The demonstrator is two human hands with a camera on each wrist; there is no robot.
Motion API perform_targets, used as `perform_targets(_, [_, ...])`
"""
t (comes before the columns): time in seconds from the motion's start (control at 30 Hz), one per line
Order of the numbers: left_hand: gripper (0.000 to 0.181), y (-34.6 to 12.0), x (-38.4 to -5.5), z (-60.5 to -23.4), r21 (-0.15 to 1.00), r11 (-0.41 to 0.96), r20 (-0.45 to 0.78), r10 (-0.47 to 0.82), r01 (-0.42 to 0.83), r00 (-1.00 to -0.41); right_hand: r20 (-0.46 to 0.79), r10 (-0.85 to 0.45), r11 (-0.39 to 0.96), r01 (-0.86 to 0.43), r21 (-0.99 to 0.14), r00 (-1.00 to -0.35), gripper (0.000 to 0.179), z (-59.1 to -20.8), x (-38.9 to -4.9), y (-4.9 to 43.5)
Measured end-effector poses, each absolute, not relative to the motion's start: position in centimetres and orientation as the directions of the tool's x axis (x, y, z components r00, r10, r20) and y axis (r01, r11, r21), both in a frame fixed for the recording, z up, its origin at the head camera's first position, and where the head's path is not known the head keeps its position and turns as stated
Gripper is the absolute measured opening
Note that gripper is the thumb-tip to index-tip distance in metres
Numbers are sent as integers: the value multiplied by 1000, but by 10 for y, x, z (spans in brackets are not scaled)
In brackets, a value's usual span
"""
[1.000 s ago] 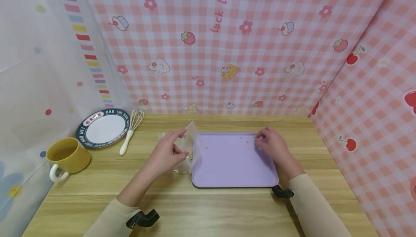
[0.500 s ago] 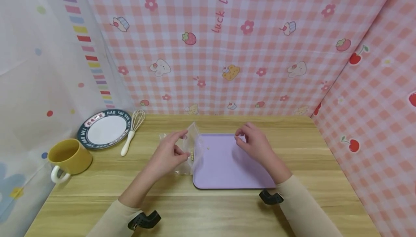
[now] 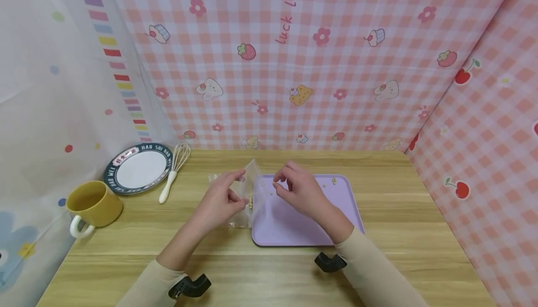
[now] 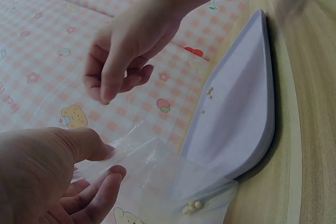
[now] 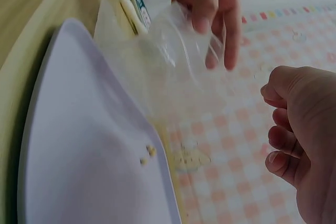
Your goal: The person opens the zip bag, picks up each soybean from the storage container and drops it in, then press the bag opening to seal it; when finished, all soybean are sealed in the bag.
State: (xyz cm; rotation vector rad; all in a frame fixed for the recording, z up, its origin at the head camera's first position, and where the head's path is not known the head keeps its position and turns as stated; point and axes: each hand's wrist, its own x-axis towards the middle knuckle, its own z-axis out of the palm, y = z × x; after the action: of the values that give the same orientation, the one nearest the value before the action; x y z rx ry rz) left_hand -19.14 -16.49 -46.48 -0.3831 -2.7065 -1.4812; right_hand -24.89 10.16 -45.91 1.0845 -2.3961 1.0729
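My left hand [image 3: 222, 199] holds a clear plastic bag [image 3: 257, 190] by its upper part, thumb and fingers spread at its mouth. Several pale yellow soybeans [image 4: 192, 206] lie at the bottom of the bag. Over the tray's left half, close to the bag, my right hand [image 3: 300, 189] pinches a tiny soybean [image 4: 106, 102] between thumb and forefinger. The lilac tray [image 3: 302, 232] lies under the right hand and beside the bag. A few loose soybeans [image 3: 334, 181] sit near its far right corner, and a single bean [image 3: 271, 194] lies on its left side.
At the left of the wooden table [image 3: 260, 279] stand a yellow mug [image 3: 98, 206] with a white handle and a plate [image 3: 140, 171] with a dark rim. A white whisk [image 3: 171, 178] lies against the plate. Checked cloth [image 3: 269, 78] rises behind the table.
My right hand has moved left from the tray's far right corner toward the bag, carrying a soybean. The left hand has stayed in place with the bag.
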Motion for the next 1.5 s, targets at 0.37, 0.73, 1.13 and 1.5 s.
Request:
perform_targets(0.37, [81, -165, -192, -466, 823, 522, 143, 193, 225, -971, 543, -571, 371, -784, -498, -616, 13, -458, -242, 72])
perform_targets(0.73, [82, -164, -193, -467, 822, 520, 151, 196, 233, -969, 529, -577, 406, -780, -477, -623, 14, -459, -242, 66])
perform_targets(1.13, [80, -165, -192, -467, 831, 512, 144, 180, 217, -973, 454, -527, 473, -691, -546, -719, 10, -464, -249, 85])
perform_targets(1.5, [81, -165, -191, -467, 814, 528, 170, 181, 242, -969, 394, -470, 534, -610, -585, -790, 12, -479, -263, 120])
